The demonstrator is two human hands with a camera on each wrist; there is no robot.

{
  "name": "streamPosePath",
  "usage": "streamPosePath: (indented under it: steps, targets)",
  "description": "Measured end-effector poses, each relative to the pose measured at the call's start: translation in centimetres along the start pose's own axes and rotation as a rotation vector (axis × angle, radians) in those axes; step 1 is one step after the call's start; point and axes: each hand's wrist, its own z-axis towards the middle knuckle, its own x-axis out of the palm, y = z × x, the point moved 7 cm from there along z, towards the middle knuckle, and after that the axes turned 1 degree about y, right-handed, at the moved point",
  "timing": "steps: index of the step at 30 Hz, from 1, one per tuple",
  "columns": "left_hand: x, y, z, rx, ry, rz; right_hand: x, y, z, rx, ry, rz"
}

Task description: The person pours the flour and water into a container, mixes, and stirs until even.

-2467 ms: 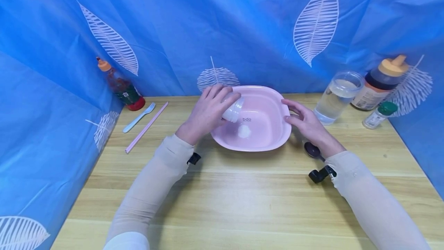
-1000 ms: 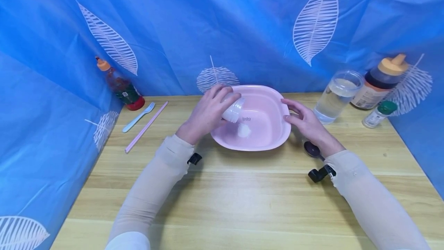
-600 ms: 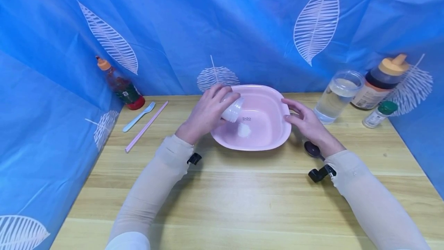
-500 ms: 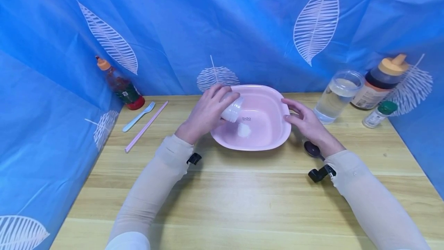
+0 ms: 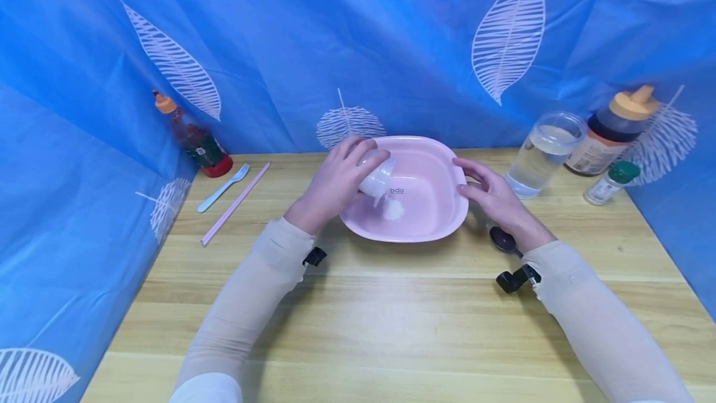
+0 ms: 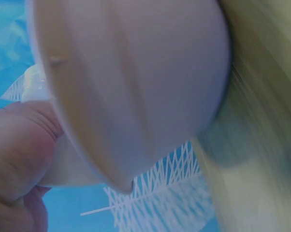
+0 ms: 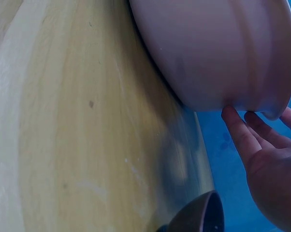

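Note:
My left hand (image 5: 335, 185) grips a clear plastic cup (image 5: 378, 176), tilted mouth-down over the left side of a pink basin (image 5: 431, 207). White granules fall from the cup's lip onto a small white heap (image 5: 393, 209) on the basin floor. At the basin's right end, my right hand (image 5: 498, 199) holds the rim handle between thumb and fingers. From the right wrist, fingertips (image 7: 228, 112) touch the basin's outer wall (image 7: 208, 53). The basin's side (image 6: 140, 72) fills much of the left wrist view and hides most of the cup.
A dark spoon (image 5: 502, 239) lies below my right hand. Right of the basin stand a glass of water (image 5: 537, 163), a dark sauce bottle (image 5: 606, 135) and a green-capped shaker (image 5: 611, 184). A red sauce bottle (image 5: 198, 142), blue fork (image 5: 224, 188) and pink chopsticks (image 5: 235, 205) are left.
Granules now stream from the cup's mouth, where none were visibly falling half a second ago. The cup has tilted slightly. Both hands keep about the same places.

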Motion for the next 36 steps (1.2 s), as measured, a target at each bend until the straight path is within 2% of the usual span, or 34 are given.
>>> streamPosePath:
  steps: [6,14,21,36]
  targets:
    - [-0.12,-0.02,-0.05,-0.006,-0.01,-0.043,0.09,0.08,0.01,-0.008,0.0,-0.003]
    - [-0.03,0.04,-0.04,0.001,-0.022,-0.039,0.06,0.03,0.01,0.001,-0.001,-0.017]
    - [0.13,-0.06,-0.08,0.01,-0.006,-0.014,0.07,-0.02,0.03,0.002,-0.002,-0.009]
    - [0.71,0.05,-0.25,-0.016,0.024,-0.035,0.17,0.07,0.08,-0.013,-0.007,0.005]
